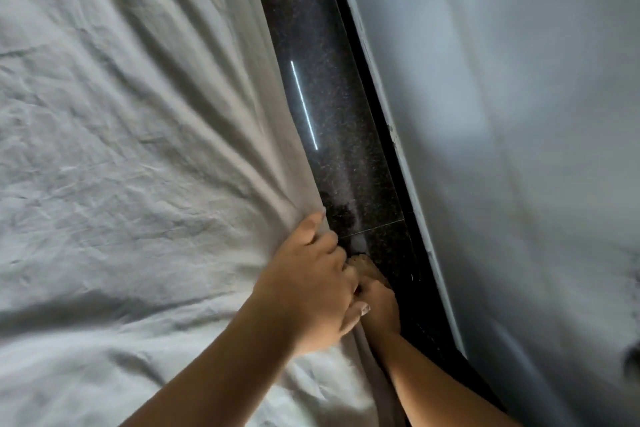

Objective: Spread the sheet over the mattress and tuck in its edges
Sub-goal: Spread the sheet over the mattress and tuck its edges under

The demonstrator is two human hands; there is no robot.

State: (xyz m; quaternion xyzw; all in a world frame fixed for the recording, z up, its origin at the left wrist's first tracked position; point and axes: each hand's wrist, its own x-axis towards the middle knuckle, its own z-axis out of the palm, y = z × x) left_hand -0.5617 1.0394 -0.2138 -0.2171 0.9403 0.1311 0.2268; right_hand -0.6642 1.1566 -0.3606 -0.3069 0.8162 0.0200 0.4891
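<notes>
The left hand (311, 284) curls its grip round the sheet (138, 149) at its right edge; the right hand (379, 308) is just beside, its grip hidden.

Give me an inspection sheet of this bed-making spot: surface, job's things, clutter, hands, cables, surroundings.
Surface: fully covered by a white sheet, creased, with folds running toward the hands.
Job's things: the sheet's side edge hangs down next to the floor strip; it looks not yet tucked here.
Clutter: nothing seen.
Hands: left hand grips the sheet at its edge; right hand is lower, beside the hanging side, fingers partly hidden.
Cables: nothing seen.
Surroundings: narrow strip of dark speckled floor with a bright reflected line; pale wall close on the right.
</notes>
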